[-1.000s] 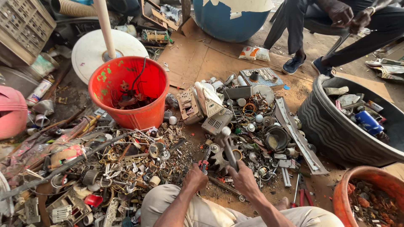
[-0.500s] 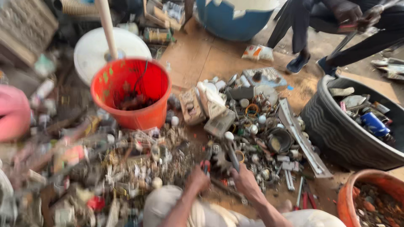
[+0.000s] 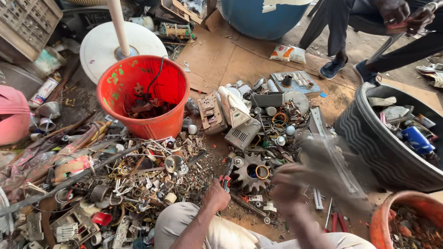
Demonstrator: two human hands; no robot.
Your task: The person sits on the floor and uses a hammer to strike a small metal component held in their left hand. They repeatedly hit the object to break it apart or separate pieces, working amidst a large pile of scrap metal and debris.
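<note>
My left hand (image 3: 216, 196) is curled narrow around red-handled pliers (image 3: 226, 174) above the scrap-strewn ground, just left of a rusty toothed gear (image 3: 251, 171) with a brass ring in its hole. Far left, tangled wire, springs and metal bits (image 3: 115, 184) lie heaped in front of a glossy red plastic bucket (image 3: 144, 94), paint-flecked green, with dark wire inside. Behind the gear sit pale ribbed casings (image 3: 235, 115) on flattened brown cardboard (image 3: 230, 60), near whose far edge lies a small white printed packet (image 3: 287, 54). My right hand (image 3: 295, 184) is a motion-smeared blur; I cannot tell its grip. A ribbed black tub (image 3: 369, 138) is cut off at right.
</note>
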